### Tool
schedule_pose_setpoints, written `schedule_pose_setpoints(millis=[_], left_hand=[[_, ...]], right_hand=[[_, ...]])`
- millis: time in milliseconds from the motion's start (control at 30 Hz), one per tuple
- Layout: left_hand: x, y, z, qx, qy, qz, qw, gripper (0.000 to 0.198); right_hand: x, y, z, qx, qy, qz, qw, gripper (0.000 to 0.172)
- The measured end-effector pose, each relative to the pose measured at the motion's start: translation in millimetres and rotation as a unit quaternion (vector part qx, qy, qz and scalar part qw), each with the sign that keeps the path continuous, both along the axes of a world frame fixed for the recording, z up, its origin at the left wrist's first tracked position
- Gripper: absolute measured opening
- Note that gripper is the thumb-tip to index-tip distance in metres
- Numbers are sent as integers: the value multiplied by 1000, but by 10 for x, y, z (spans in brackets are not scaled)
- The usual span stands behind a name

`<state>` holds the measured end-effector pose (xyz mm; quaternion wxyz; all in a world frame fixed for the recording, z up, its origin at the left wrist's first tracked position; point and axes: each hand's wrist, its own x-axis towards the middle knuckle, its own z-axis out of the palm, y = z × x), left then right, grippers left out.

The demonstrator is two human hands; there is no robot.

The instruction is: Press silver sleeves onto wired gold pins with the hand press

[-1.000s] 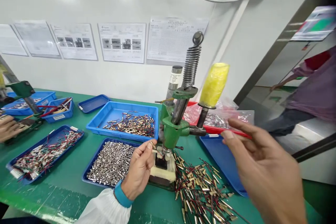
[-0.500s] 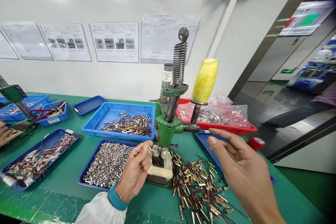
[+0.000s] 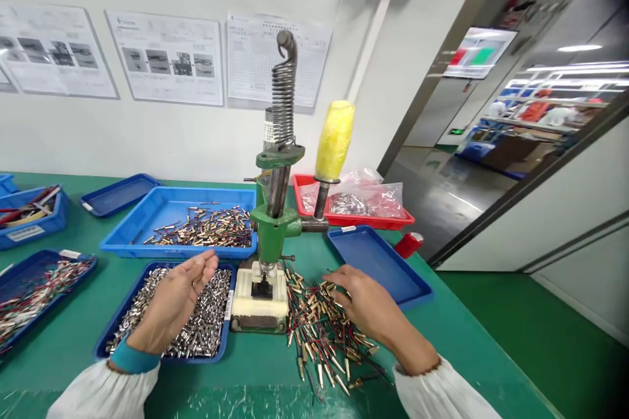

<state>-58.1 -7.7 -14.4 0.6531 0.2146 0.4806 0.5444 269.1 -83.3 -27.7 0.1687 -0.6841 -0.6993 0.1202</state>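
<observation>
My left hand [image 3: 179, 294] hovers above a blue tray [image 3: 222, 347] of small silver metal sleeves [image 3: 199, 327]. Its thumb and fingertips are closed together; anything between them is too hidden to make out. Over a loose pile of brass pieces with thin red and black wires [image 3: 319, 334], my right hand [image 3: 368, 301] reaches down, fingers curled, seemingly pinching one wired brass piece. Between the hands stands a green hand press [image 3: 272, 236] with a coil spring on top and a yellow-wrapped lever handle [image 3: 335, 141]. Neither hand touches the press.
Behind the sleeves sits a larger blue tray [image 3: 132, 222] holding wired brass pieces. At left are a tray of wired parts [image 3: 44, 294] and a tool bin [image 3: 29, 226]. A red tray [image 3: 388, 217] with plastic bags, a blue tray [image 3: 388, 268] and a red spool [image 3: 409, 245] lie to the right.
My left hand has moved from beside the press to over the sleeves, and the wired brass piece no longer shows in it. My right hand has dropped from near the lever to the pile. The view has turned right.
</observation>
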Motion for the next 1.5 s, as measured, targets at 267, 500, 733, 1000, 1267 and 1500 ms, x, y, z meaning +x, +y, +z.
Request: schedule_pose_setpoints(millis=[267, 500, 733, 1000, 1267, 1500], left_hand=[[92, -234, -170, -18, -20, -96, 995, 37], [162, -375, -184, 17, 14, -112, 993, 53], [287, -539, -184, 46, 21, -124, 991, 51], [428, -608, -252, 88, 57, -172, 980, 53], [445, -632, -227, 105, 60, -179, 976, 47], [514, -729, -180, 28, -72, -125, 989, 43]], right_hand=[[-184, 229, -284, 23, -1, 2, 1000, 34], [-250, 208, -330, 61, -9, -68, 996, 28], [-284, 116, -270, 73, 31, -93, 992, 21], [-910, -285, 231, 93, 249, -5, 964, 24], [-1298, -334, 357, 96, 281, 41, 954, 18], [-1442, -344, 213, 97, 358, 5, 929, 19]])
